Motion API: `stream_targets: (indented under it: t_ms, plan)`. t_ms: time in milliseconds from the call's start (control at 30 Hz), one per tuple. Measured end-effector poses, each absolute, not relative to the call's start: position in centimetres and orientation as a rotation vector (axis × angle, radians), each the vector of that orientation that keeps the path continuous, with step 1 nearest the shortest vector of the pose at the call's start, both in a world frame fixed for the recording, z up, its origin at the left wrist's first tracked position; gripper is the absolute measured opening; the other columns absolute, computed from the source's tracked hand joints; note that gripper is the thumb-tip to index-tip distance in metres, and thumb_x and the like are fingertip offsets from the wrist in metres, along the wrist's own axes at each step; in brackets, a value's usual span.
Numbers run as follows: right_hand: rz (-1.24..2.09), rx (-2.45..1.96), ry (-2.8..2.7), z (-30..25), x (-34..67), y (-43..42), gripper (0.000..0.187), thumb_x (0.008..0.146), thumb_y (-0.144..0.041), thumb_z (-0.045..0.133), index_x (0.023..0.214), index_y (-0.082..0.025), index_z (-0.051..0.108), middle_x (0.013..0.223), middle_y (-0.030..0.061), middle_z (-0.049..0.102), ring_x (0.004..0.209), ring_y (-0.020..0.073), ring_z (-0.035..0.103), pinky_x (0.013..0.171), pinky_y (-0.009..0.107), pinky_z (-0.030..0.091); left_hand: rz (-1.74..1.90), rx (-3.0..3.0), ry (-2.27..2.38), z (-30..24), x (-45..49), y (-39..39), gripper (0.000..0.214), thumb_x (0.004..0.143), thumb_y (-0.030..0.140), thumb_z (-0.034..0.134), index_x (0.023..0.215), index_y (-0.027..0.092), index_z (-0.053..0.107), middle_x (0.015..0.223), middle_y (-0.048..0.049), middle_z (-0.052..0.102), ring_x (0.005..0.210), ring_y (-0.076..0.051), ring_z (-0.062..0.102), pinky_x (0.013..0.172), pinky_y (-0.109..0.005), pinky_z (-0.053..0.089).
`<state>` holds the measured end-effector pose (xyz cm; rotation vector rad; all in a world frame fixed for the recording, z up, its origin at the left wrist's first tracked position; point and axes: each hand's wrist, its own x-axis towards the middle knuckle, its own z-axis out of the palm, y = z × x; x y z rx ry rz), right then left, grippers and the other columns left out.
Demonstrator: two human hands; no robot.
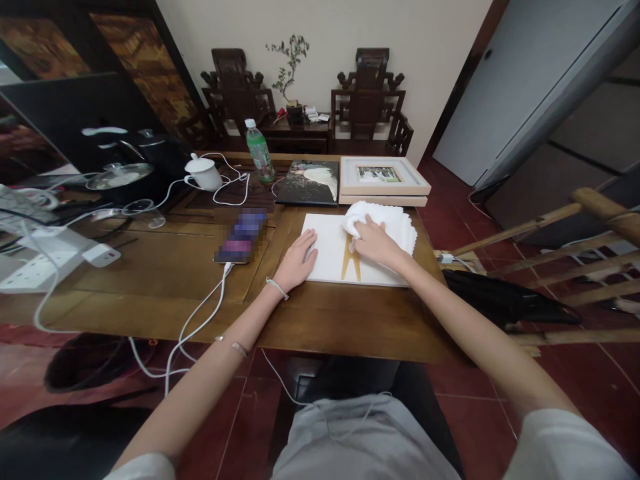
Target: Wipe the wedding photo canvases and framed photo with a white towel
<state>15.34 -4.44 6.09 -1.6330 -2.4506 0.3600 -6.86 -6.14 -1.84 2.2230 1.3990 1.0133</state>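
While bracing white panel (325,250) with left hand (296,259), working cloth with right

Observed white panel flat on wooden table (340,323), just short of framed pictures (385,199). Noted left hand laid flat across panel's left edge, fingers extended, holding nothing. Found right hand (374,244) closed on white cloth (397,225), bunched at fingers and draped across panel's upper right, beside tan forked shape (351,254). Cannot tell printed mark from attached stand. Judged as wiping step, extent unclear. For next move, probably best to work cloth across bare surface and brace left edge against sliding. Advise lifting loose folds clear of forked shape to avoid snagging.
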Motion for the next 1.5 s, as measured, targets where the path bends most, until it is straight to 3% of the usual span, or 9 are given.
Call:
stream_targets:
  t_ms: [167, 367, 567, 833, 967, 1133, 1267, 1500]
  plan:
    - [0.342, -1.378, -2.668, 5.9, 14.7, -9.9, 0.034, 0.083, -0.012, 0.040, 0.109, -0.013, 0.061, 0.155, 0.0150, 0.032, 0.145, 0.0402, 0.013, 0.107, 0.071, 0.022, 1.025, 2.235, 1.400, -1.9, -6.7, -6.1, 0.046, 0.090, 0.030, 0.042, 0.130, 0.011, 0.056, 0.143, -0.0138, 0.050, 0.138, -0.025, 0.041, 0.117, -0.046, 0.029]
    - [0.313, -1.181, -2.821, 6.1, 14.8, -16.3, 0.027, 0.074, -0.010, 0.050, 0.093, -0.017, 0.068, 0.154, 0.0116, 0.034, 0.145, 0.0424, 0.012, 0.108, 0.073, 0.020, 1.014, 2.236, 1.404, -1.8, -6.7, -6.1, 0.045, 0.090, 0.028, 0.042, 0.129, 0.010, 0.056, 0.142, -0.0151, 0.051, 0.138, -0.026, 0.041, 0.117, -0.047, 0.030]
    - [0.277, -1.257, -2.761, 5.7, 13.9, -13.0, 0.033, 0.077, -0.011, 0.048, 0.103, -0.016, 0.068, 0.152, 0.0131, 0.039, 0.144, 0.0407, 0.017, 0.108, 0.072, 0.019, 1.003, 2.241, 1.406, -1.7, -6.7, -6.1, 0.046, 0.091, 0.029, 0.042, 0.130, 0.009, 0.056, 0.143, -0.0156, 0.050, 0.138, -0.026, 0.040, 0.117, -0.046, 0.029]
    - [0.137, -1.416, -2.672, 6.2, 12.3, -4.6, 0.038, 0.087, -0.015, 0.038, 0.116, -0.011, 0.062, 0.142, 0.0200, 0.048, 0.140, 0.0380, 0.026, 0.104, 0.069, 0.027, 1.002, 2.257, 1.405, -1.9, -6.8, -6.1, 0.046, 0.091, 0.029, 0.042, 0.130, 0.007, 0.055, 0.143, -0.0172, 0.049, 0.138, -0.025, 0.040, 0.117, -0.045, 0.028]
    - [0.213, -1.400, -2.698, 6.3, 12.5, -6.5, 0.039, 0.086, -0.013, 0.038, 0.117, -0.010, 0.061, 0.144, 0.0212, 0.045, 0.143, 0.0355, 0.022, 0.107, 0.065, 0.025, 0.999, 2.257, 1.408, -1.9, -6.8, -6.1, 0.046, 0.091, 0.029, 0.042, 0.130, 0.008, 0.055, 0.144, -0.0169, 0.049, 0.138, -0.026, 0.040, 0.117, -0.045, 0.029]
    - [0.310, -1.323, -2.754, 6.4, 12.8, -13.1, 0.035, 0.081, -0.013, 0.044, 0.109, -0.013, 0.066, 0.151, 0.0137, 0.039, 0.145, 0.0378, 0.014, 0.110, 0.069, 0.016, 0.997, 2.252, 1.413, -1.9, -6.7, -6.0, 0.047, 0.091, 0.029, 0.042, 0.131, 0.009, 0.055, 0.144, -0.0151, 0.049, 0.138, -0.026, 0.040, 0.117, -0.045, 0.029]
    - [0.362, -1.229, -2.807, 6.8, 12.8, -16.5, 0.030, 0.078, -0.012, 0.045, 0.098, -0.014, 0.067, 0.150, 0.0137, 0.042, 0.144, 0.0414, 0.017, 0.106, 0.073, 0.020, 0.988, 2.252, 1.416, -1.8, -6.7, -6.0, 0.046, 0.090, 0.026, 0.040, 0.130, 0.008, 0.055, 0.143, -0.0152, 0.051, 0.138, -0.026, 0.040, 0.117, -0.046, 0.029]
    - [0.368, -1.309, -2.734, 6.3, 12.4, -11.5, 0.035, 0.082, -0.013, 0.043, 0.110, -0.014, 0.064, 0.142, 0.0169, 0.049, 0.143, 0.0361, 0.022, 0.108, 0.069, 0.021, 0.955, 2.267, 1.388, -2.0, -6.8, -5.9, 0.048, 0.094, 0.028, 0.036, 0.136, 0.010, 0.051, 0.147, -0.0132, 0.045, 0.141, -0.025, 0.035, 0.119, -0.046, 0.025]
